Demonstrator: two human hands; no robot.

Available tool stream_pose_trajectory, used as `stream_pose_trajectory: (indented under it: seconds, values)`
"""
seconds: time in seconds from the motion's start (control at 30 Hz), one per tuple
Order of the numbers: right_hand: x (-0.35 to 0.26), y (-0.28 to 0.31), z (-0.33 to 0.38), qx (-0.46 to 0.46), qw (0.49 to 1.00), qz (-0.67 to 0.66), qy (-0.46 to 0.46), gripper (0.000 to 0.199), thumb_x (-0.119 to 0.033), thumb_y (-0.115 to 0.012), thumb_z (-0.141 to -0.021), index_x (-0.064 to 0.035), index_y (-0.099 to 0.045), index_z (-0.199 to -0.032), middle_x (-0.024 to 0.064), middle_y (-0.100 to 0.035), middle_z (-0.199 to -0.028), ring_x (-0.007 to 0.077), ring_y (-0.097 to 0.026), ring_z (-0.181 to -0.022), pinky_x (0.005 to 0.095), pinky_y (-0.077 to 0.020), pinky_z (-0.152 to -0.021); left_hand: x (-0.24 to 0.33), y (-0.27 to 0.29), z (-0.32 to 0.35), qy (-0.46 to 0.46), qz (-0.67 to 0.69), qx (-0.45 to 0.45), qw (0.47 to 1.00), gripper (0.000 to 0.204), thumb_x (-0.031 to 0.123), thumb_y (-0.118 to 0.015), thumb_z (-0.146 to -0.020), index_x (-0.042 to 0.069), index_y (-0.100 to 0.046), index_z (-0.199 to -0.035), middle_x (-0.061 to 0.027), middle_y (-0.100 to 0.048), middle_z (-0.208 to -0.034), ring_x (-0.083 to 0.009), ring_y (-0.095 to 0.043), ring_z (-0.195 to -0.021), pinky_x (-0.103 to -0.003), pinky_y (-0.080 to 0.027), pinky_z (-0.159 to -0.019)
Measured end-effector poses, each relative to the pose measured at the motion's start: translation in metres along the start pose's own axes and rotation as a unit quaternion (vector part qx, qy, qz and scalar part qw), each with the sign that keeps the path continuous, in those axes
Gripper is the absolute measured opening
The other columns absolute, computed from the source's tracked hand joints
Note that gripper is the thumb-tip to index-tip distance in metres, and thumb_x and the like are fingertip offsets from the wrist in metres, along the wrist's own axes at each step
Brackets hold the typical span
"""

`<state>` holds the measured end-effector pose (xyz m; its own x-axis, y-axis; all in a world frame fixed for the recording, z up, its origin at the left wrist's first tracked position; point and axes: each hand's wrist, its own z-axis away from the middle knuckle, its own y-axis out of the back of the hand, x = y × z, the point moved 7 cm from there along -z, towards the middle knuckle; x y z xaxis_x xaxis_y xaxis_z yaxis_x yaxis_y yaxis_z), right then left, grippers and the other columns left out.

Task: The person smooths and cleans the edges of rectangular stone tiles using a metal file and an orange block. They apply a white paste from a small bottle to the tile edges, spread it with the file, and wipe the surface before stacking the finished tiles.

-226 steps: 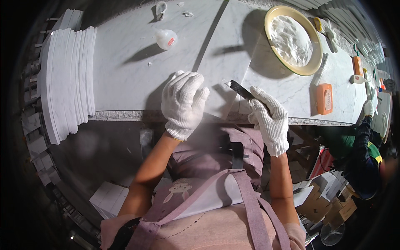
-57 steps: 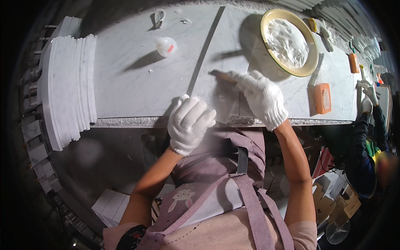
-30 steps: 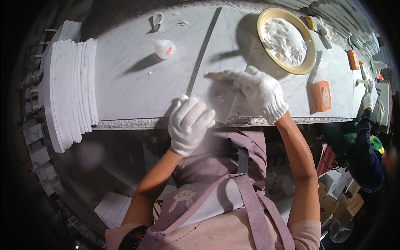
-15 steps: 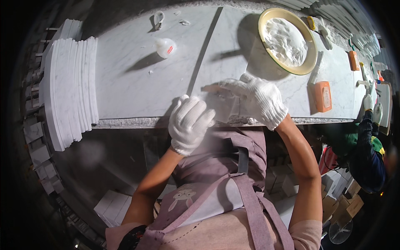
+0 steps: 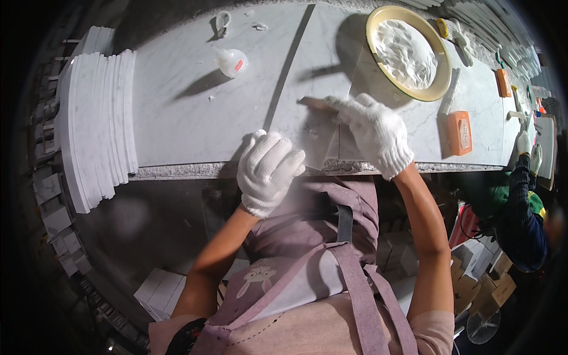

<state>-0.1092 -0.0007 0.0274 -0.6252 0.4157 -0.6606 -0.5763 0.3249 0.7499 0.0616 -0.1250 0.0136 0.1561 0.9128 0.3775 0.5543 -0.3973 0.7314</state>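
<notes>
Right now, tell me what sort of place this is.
Probably a stone-working shop: a long marble slab as bench, cut marble tiles stacked at its left end, and a yellow-rimmed bowl of white paste or powder. Both gloved hands work there.

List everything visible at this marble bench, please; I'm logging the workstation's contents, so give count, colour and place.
marble slab: one, white with grey veins, the worktop
marble piece: one, white, at the near edge under both hands
scraper: one, tan blade, under the right fingertips
squeeze bottle: one, clear with a red mark, lying far left of centre
round basin: one, yellow rim, white filler inside, far right
orange blocks: two, right side of the worktop
stacked marble strips: one stack, white, left end
co-worker: one, dark sleeve, far right
apron: one, mauve, on the person
left hand: white glove, on the near edge
right hand: white glove, pressing the scraper
</notes>
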Motion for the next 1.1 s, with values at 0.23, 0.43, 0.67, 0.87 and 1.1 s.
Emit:
stream_pose_trajectory:
  seconds: [0.23,0.43,0.67,0.87,1.1]
  values:
    - [0.003,0.006,-0.005,0.034,0.998,0.042,-0.038,0.049,-0.02,-0.07,-0.09,-0.0203,-0.067,-0.139,0.0163,-0.072,-0.109,0.0339,-0.072,-0.09,0.0406,-0.0593,-0.077,0.003,-0.001,-0.007,-0.003,0.019,-0.011,1.0,0.032,0.018,-0.084,-0.067,0.015,-0.071,-0.096,-0.006,-0.063,-0.1,-0.0282,-0.066,-0.093,-0.047,-0.052,-0.08]
    - [0.007,0.001,0.028,0.046,0.998,0.041,-0.011,0.041,-0.005,-0.064,-0.095,-0.0171,-0.073,-0.133,0.0125,-0.07,-0.093,0.0277,-0.07,-0.075,0.038,-0.0557,-0.065,0.003,0.001,-0.015,0.019,0.011,-0.075,0.997,0.024,0.029,-0.075,-0.076,0.013,-0.07,-0.094,-0.0059,-0.063,-0.096,-0.0265,-0.064,-0.097,-0.044,-0.051,-0.085]
    - [0.061,0.003,0.13,0.187,0.873,-0.337,-0.299,0.047,0.0,-0.054,-0.102,0.0,-0.059,-0.148,-0.0016,-0.058,-0.085,0.0018,-0.045,-0.056,0.018,-0.0362,-0.048,0.055,-0.006,-0.019,-0.067,0.036,-0.17,0.983,0.048,0.05,-0.051,-0.104,0.018,-0.069,-0.135,-0.0126,-0.058,-0.149,-0.0318,-0.05,-0.143,-0.057,-0.034,-0.123]
    - [0.061,-0.014,0.178,0.341,0.755,-0.439,-0.348,0.049,-0.018,-0.063,-0.107,0.0029,-0.054,-0.151,0.001,-0.068,-0.1,0.0011,-0.044,-0.063,0.018,-0.0376,-0.054,0.0,0.012,-0.034,0.102,-0.153,-0.132,0.974,0.061,0.055,-0.058,-0.102,0.011,-0.062,-0.144,-0.0146,-0.054,-0.153,-0.0359,-0.046,-0.146,-0.057,-0.03,-0.124]
    - [0.065,-0.028,0.163,0.374,0.789,-0.395,-0.287,0.05,-0.019,-0.059,-0.109,-0.0017,-0.05,-0.156,-0.0043,-0.055,-0.083,0.0007,-0.039,-0.059,0.0164,-0.0326,-0.049,0.023,-0.021,-0.033,-0.003,-0.126,-0.194,0.973,0.06,0.052,-0.061,-0.097,0.015,-0.064,-0.144,-0.0143,-0.054,-0.156,-0.0356,-0.04,-0.152,-0.059,-0.026,-0.127]
